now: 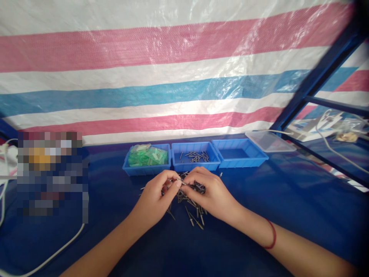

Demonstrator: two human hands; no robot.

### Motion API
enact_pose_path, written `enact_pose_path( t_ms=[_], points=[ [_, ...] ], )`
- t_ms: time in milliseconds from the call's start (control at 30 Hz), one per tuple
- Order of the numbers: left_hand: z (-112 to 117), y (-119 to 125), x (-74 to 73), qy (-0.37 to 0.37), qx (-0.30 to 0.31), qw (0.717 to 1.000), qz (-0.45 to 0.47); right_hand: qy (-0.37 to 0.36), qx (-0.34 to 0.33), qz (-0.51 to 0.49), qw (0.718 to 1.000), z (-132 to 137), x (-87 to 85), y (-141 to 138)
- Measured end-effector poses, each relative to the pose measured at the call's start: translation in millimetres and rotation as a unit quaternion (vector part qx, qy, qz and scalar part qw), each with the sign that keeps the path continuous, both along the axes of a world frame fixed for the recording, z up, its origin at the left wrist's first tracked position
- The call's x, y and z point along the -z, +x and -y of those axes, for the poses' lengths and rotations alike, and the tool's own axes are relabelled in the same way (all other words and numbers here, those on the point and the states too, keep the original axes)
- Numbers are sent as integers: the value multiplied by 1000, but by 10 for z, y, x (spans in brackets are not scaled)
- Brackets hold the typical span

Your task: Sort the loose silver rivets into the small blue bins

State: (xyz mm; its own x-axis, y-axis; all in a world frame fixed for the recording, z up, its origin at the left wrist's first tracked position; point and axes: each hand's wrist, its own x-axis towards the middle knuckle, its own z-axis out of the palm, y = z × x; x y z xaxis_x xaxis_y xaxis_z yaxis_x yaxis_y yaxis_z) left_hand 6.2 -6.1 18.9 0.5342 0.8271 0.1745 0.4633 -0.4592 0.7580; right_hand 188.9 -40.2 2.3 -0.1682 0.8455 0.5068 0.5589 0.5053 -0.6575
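Observation:
A pile of blind rivets [197, 224], thin metal pins with thicker ends, lies loose on the blue table under both hands. My left hand [158, 197] is closed, thumb and forefinger pinching a small rivet over the pile. Touching the same spot from the other side, my right hand [215, 194] is curled with its fingertips pressed together at the rivet. Several dark pins show below its curled fingers; I cannot tell whether they are held or lie in the pile. Just behind the hands, the middle blue bin [196, 166] contains several rivets.
The left blue bin [150, 170] holds green packets [148, 155]. A right blue bin [243, 162] stands beside the middle one, near a clear plastic lid [269, 141]. A white cable [62, 250] crosses the table at left, by a blurred-out area. Striped sheeting hangs behind.

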Motion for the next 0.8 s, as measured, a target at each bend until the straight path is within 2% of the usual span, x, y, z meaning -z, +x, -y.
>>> enact_pose_path(
  t_ms=[133, 333, 433, 533, 633, 733, 800],
  points=[
    [-40, -33, 22, 49, 1, 998, -43, 8, 17, -13, 1000, -5, -28, 14],
    [-66, -43, 39, 109, 60, 989, -82, 79, -20, 32, 996, 37, -126, 15],
    [-55, -39, 16, 130, 72, 983, -108, 100, -13, 48, 994, 25, -154, 31],
    [-48, -41, 1, 159, 41, 977, -136, 116, 28, 48, 992, -60, -144, 109],
    [-49, -41, 3, 170, 27, 971, -163, 137, 102, 73, 983, -204, -99, 263],
    [-37, -31, 13, 186, 59, 963, -188, 120, 150, 152, 969, -322, -72, 438],
    [-14, -21, 23, 204, 91, 955, -194, 98, 149, 185, 966, -342, -102, 524]
  ],
)
